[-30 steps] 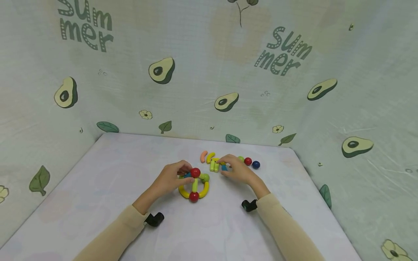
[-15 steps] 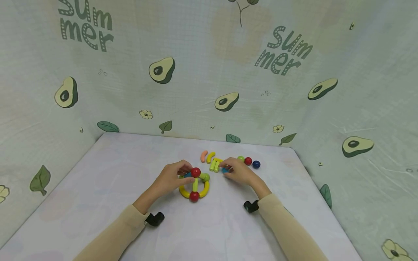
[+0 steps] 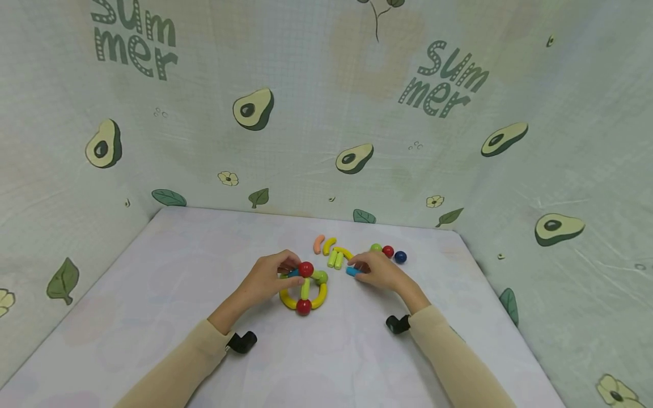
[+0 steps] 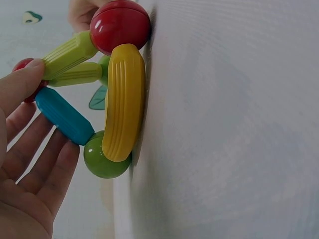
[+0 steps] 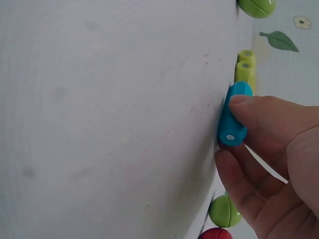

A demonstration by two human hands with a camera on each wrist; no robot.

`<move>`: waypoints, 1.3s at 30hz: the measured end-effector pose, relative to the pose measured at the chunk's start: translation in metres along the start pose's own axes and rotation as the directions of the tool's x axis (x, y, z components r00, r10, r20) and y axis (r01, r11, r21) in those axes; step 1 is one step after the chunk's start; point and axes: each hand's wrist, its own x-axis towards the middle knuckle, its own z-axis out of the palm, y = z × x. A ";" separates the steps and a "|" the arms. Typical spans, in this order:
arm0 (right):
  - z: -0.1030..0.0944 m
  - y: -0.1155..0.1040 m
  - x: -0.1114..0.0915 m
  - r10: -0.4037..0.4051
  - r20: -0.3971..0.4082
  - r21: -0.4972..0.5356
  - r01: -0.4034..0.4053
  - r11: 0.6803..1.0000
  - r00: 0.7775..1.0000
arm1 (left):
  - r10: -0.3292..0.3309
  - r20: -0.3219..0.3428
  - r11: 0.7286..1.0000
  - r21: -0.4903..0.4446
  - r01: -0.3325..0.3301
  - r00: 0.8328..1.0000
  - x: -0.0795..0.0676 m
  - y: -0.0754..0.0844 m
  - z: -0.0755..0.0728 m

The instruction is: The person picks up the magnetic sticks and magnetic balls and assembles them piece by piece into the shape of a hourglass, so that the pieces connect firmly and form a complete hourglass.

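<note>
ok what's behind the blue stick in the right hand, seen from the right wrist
Past the blue stick, two light green sticks show in part, with the printed cloth farther back. Whatever the stick and right hand cover can't be seen.

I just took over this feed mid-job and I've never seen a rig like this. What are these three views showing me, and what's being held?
There's no robot here: these are a person's two bare hands. The wide view comes from a camera on the head, looking forward and down; each close view comes from a camera on one wrist.

The left hand grips the top of a standing toy frame built of balls and bars. The right hand pinches a separate blue bar.

Loose on the table lie a pink curved bar, two yellow curved bars, two short green bars, and a row of green, red and dark blue balls.
</note>
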 end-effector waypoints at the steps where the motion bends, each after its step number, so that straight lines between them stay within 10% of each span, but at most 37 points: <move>1: -0.001 0.000 0.000 0.006 0.003 -0.011 -0.005 1.000 1.000 | -0.001 0.000 1.000 -0.001 0.001 1.000 0.000 0.000 0.000; 18: -0.006 -0.037 -0.006 -0.107 -0.153 0.106 0.124 0.987 0.982 | -0.006 -0.007 1.000 0.003 0.006 1.000 0.000 0.002 0.000; 39: 0.018 -0.105 0.002 -0.110 -0.393 0.357 0.262 0.897 0.913 | 0.082 -0.031 0.996 -0.013 -0.083 0.996 -0.001 0.002 -0.003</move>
